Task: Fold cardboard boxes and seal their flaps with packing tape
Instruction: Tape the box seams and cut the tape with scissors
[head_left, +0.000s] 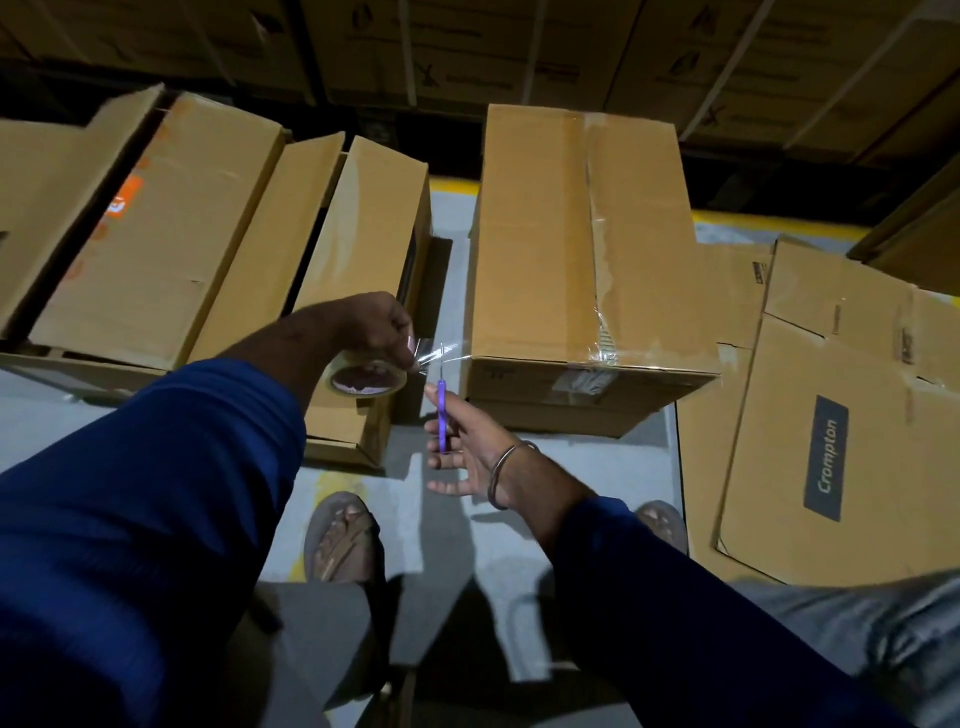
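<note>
1. Stretching taut from the near end of the closed box (582, 249) out to the tape roll (365, 378), a clear strip of tape (441, 357), bridging the gap above the grey floor (457, 525); probably being kept under tension so that a blade can part it cleanly.
2. Sitting upright on the floor at centre right, that box, with glossy tape already running down its top seam and over its near edge, so seemingly being finished off rather than started.
3. Gripping the roll from above, the left hand (382, 330), fingers curled round it and pinching the film where it leaves the roll, pulling away from the box to hold the strip tight.
4. Pinching a slim purple cutter (442, 415) between thumb and forefinger, the right hand (465, 447), remaining fingers hanging loose; blade tip pointing up and meeting the strip from below, apparently at the intended cut point, just beside the roll so little tape is wasted.
5. Lying to the left, two more boxes (156, 234) with long flaps raised and unsealed, likely waiting their turn.
6. Resting flat on the floor to the right, unfolded cardboard blanks (810, 457), one printed "Crompton", within easy reach for folding.
7. Rising along the dim back, stacked cartons (467, 47).
</note>
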